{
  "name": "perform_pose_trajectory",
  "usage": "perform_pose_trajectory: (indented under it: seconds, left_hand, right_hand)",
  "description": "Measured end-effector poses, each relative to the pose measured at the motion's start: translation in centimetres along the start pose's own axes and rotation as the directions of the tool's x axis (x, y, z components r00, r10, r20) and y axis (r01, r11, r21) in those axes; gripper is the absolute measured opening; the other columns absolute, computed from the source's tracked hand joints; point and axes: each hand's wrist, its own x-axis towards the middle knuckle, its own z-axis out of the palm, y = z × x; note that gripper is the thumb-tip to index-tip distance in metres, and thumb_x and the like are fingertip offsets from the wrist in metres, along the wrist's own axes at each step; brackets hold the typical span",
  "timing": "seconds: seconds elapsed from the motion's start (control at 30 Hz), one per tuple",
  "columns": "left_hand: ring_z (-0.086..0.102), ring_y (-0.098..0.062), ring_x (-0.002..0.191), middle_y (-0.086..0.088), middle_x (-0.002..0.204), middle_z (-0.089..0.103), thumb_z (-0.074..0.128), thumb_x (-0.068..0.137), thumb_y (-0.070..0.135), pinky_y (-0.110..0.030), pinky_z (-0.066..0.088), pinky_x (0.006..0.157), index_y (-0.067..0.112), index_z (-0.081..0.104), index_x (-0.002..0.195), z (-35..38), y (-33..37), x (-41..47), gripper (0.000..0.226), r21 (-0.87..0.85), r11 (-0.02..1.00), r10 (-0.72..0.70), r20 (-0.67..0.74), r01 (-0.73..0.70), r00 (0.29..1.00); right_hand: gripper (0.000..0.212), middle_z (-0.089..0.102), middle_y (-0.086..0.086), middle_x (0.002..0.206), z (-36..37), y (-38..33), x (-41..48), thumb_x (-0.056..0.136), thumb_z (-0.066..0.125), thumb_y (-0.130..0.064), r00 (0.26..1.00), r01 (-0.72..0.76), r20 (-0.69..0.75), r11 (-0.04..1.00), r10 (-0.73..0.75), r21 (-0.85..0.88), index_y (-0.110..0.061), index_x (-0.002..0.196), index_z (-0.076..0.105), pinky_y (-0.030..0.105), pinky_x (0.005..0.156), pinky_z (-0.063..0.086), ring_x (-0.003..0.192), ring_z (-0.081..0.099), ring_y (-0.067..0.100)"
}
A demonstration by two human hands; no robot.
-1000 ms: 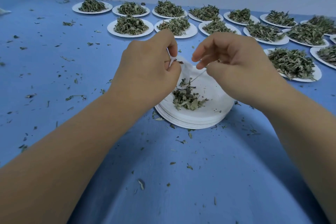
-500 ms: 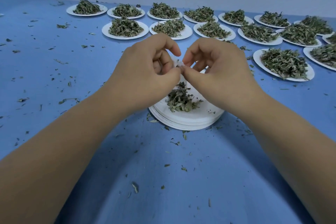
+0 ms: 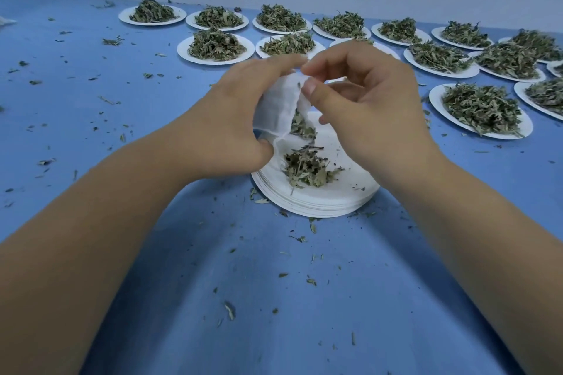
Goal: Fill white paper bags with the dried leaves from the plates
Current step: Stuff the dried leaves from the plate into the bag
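Left hand: our left hand (image 3: pixel 231 119) curls round one white paper bag (image 3: pixel 278 106), gripping its side and holding it up.
Right hand: our right hand (image 3: pixel 365 106) pinches the bag's top edge between thumb and forefinger, the other fingers loosely bent.
Bag: it hangs between the two hands, above the stack of paper plates (image 3: pixel 320 207). A clump of leaves shows just under the right thumb, and we cannot tell how much is inside.
Progress: early, we judge. The stack beneath the hands suggests several plates have been emptied. A small heap of dried leaves (image 3: pixel 307 167) lies on the top plate, not yet bagged.
Left to do: bag that heap, then work through the loaded plates (image 3: pixel 182 50) beyond the fingertips.
Count, bags: one in view, and no filled bags can be seen.
Count, loaded plates: fifteen by our tally. One is half hidden behind the right hand and some are cut by the frame edge.
Count, stack: one, its plates too thin to number.
Surroundings: leaf crumbs are scattered over the blue tablecloth (image 3: pixel 274 298) around both wrists.
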Motion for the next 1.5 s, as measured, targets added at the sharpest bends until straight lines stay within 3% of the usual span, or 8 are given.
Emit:
perform_pose_trajectory:
  seconds: [0.1, 0.23, 0.33, 0.53, 0.87, 1.1, 1.2, 1.5]
  left_hand:
    - [0.05, -0.012, 0.12, 0.01, 0.13, 0.053, 0.074, 0.07, 0.022, -0.031, 0.047, 0.093, 0.041, 0.039, 0.144, 0.4, -0.3, 0.3, 0.084, 0.046, 0.999, -0.01, -0.047, 0.012, 0.999]
    - [0.058, -0.004, 0.088, 0.014, 0.099, 0.06, 0.081, 0.073, 0.028, -0.013, 0.042, 0.063, 0.045, 0.044, 0.125, 0.9, -0.8, 0.4, 0.066, 0.036, 0.998, -0.05, -0.091, 0.054, 0.995]
    - [0.055, 0.004, 0.085, 0.021, 0.094, 0.059, 0.074, 0.072, 0.031, -0.008, 0.037, 0.056, 0.047, 0.044, 0.115, 0.7, -0.6, 0.2, 0.056, 0.015, 0.997, -0.068, -0.109, 0.07, 0.992]
    - [0.056, 0.005, 0.078, 0.031, 0.086, 0.059, 0.06, 0.067, 0.036, -0.01, 0.038, 0.055, 0.045, 0.051, 0.113, 0.6, -0.4, -0.2, 0.048, 0.003, 0.998, -0.068, -0.138, 0.069, 0.988]
    - [0.055, 0.011, 0.083, 0.038, 0.091, 0.056, 0.061, 0.068, 0.034, -0.019, 0.038, 0.061, 0.051, 0.049, 0.113, 0.5, -0.6, -0.3, 0.05, 0.056, 0.997, -0.047, -0.113, 0.053, 0.993]
    - [0.06, -0.013, 0.089, 0.016, 0.096, 0.065, 0.064, 0.065, 0.025, -0.038, 0.052, 0.073, 0.04, 0.058, 0.112, 0.1, -1.0, -0.3, 0.05, 0.136, 0.989, -0.047, -0.093, 0.059, 0.995]
    - [0.059, -0.012, 0.086, 0.015, 0.095, 0.064, 0.068, 0.066, 0.02, -0.041, 0.053, 0.073, 0.041, 0.058, 0.109, 0.1, -1.2, -0.2, 0.049, 0.159, 0.984, -0.064, -0.088, 0.077, 0.994]
    - [0.057, 0.008, 0.089, 0.031, 0.1, 0.06, 0.071, 0.073, 0.027, -0.013, 0.044, 0.063, 0.048, 0.055, 0.11, -0.3, -2.0, -0.3, 0.046, 0.03, 0.991, -0.125, -0.148, 0.131, 0.981]
  right_hand:
    - [0.022, 0.067, -0.006, 0.084, 0.2, 0.0, 0.0, 0.091, 0.068, 0.0, 1.0, -0.016, 0.017, 0.997, 0.014, 0.079, -0.022, 0.091, 0.07, 0.024, 0.064, 0.054, 0.071, 0.066, 0.011]
    - [0.023, 0.065, -0.004, 0.086, 0.1, 0.1, 0.1, 0.092, 0.067, -0.002, 0.999, -0.053, 0.006, 0.993, 0.053, 0.104, -0.024, 0.095, 0.071, 0.023, 0.064, 0.052, 0.072, 0.066, 0.011]
    - [0.026, 0.066, -0.014, 0.1, -0.2, 0.1, -0.1, 0.092, 0.066, -0.008, 0.998, 0.06, -0.001, 0.992, -0.06, -0.108, -0.03, 0.106, 0.071, 0.027, 0.07, 0.054, 0.083, 0.069, 0.006]
    - [0.027, 0.069, -0.001, 0.114, -0.6, 0.1, -0.6, 0.092, 0.07, -0.007, 0.917, 0.386, 0.067, 0.836, -0.392, -0.389, -0.023, 0.113, 0.075, 0.036, 0.071, 0.054, 0.101, 0.065, 0.012]
    - [0.022, 0.075, -0.002, 0.107, -1.3, -0.1, -0.5, 0.093, 0.068, -0.001, 0.824, 0.55, 0.177, 0.685, -0.538, -0.478, -0.012, 0.11, 0.077, 0.037, 0.078, 0.054, 0.098, 0.067, 0.023]
    - [0.011, 0.075, 0.001, 0.093, -2.0, 0.4, -0.6, 0.09, 0.07, -0.002, 0.84, 0.525, 0.142, 0.718, -0.523, -0.458, -0.008, 0.094, 0.079, 0.04, 0.076, 0.055, 0.091, 0.068, 0.022]
    - [0.009, 0.074, -0.001, 0.093, -2.1, 0.6, -0.6, 0.091, 0.072, -0.005, 0.858, 0.502, 0.149, 0.742, -0.491, -0.445, -0.01, 0.094, 0.079, 0.024, 0.079, 0.05, 0.092, 0.067, 0.016]
    - [0.013, 0.072, -0.007, 0.085, -2.5, 0.8, -0.8, 0.095, 0.073, -0.014, 0.927, 0.371, 0.217, 0.826, -0.305, -0.424, -0.016, 0.105, 0.08, 0.006, 0.072, 0.036, 0.077, 0.061, 0.008]
